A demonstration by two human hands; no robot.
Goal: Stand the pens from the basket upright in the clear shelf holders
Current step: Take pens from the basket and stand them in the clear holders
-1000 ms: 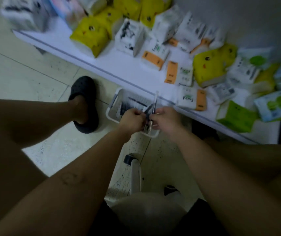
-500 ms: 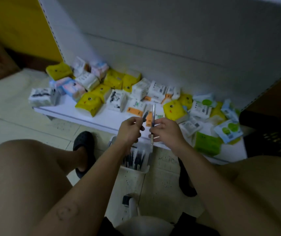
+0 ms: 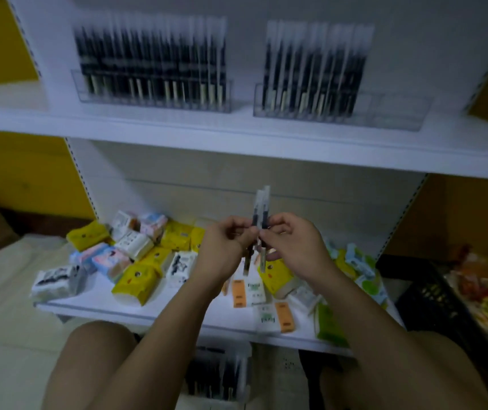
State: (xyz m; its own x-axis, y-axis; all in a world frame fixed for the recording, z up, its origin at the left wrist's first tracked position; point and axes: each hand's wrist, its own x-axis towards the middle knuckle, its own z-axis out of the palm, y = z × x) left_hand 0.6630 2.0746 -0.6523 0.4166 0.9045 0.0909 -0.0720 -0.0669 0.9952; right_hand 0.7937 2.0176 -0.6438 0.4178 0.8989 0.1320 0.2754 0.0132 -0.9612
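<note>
Two slim pens (image 3: 262, 216) stand nearly vertical, clear capped ends up, pinched at mid-barrel by the curled fingers of the left hand (image 3: 225, 251) and right hand (image 3: 294, 245), below the upper shelf (image 3: 237, 136). The clear plastic holders (image 3: 396, 113) on it are motion-blurred. Forearms partly hide the white basket (image 3: 222, 377) below.

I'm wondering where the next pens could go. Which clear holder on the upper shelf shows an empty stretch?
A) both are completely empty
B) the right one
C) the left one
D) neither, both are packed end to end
B: the right holder has a bare stretch at its right end, while pens fill the left holder along nearly its whole width.
</note>
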